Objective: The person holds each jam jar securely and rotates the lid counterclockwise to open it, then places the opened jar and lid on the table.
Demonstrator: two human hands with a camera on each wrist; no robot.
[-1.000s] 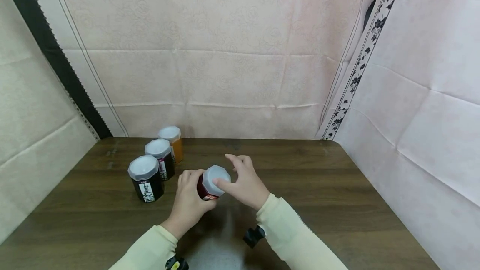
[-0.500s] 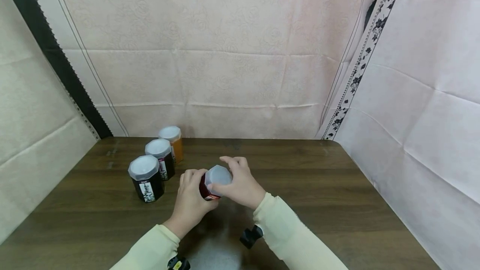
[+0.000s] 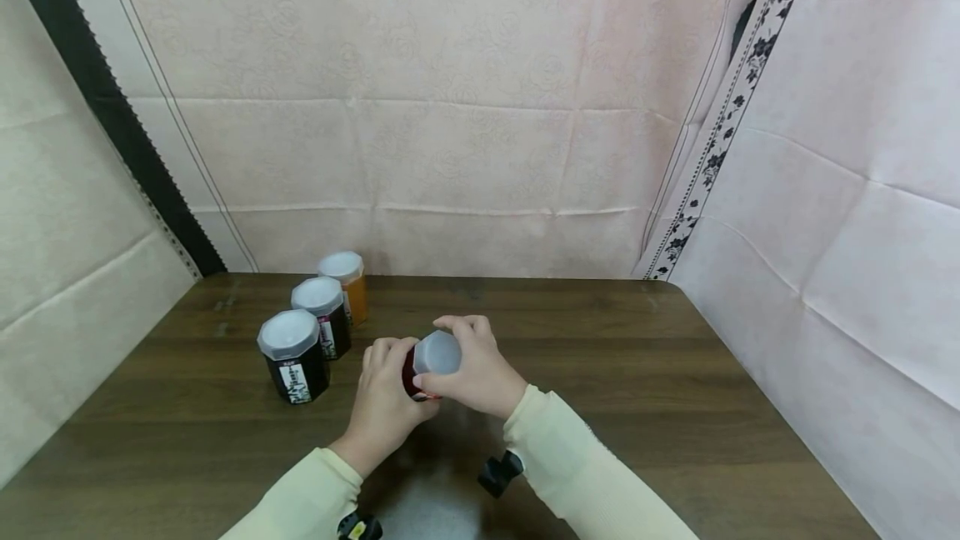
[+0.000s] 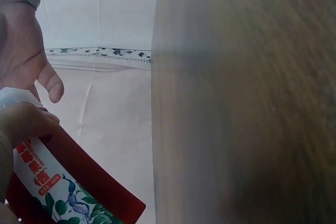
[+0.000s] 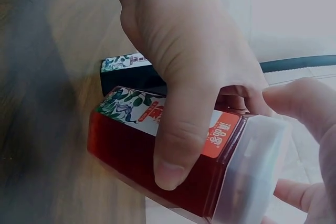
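My left hand grips a jar of dark red contents, thumb across its side in the right wrist view. The jar leans, its frosted white lid towards the right. Around that lid my right hand curls, thumb on the near side and fingers at the far side. A white label with red writing, leaves and a blue bird-like drawing shows in the left wrist view. The jar's far side is hidden by the left hand.
Left of the hands, three lidded jars stand in a slanting row on the wooden table: a dark one nearest, another dark one behind it, an amber one at the back. Pale cloth hangs around the table.
My right hand has moved slightly left, its raised fingers coming down around the lid. The jar and left hand have shifted slightly right. The three standing jars stay put.
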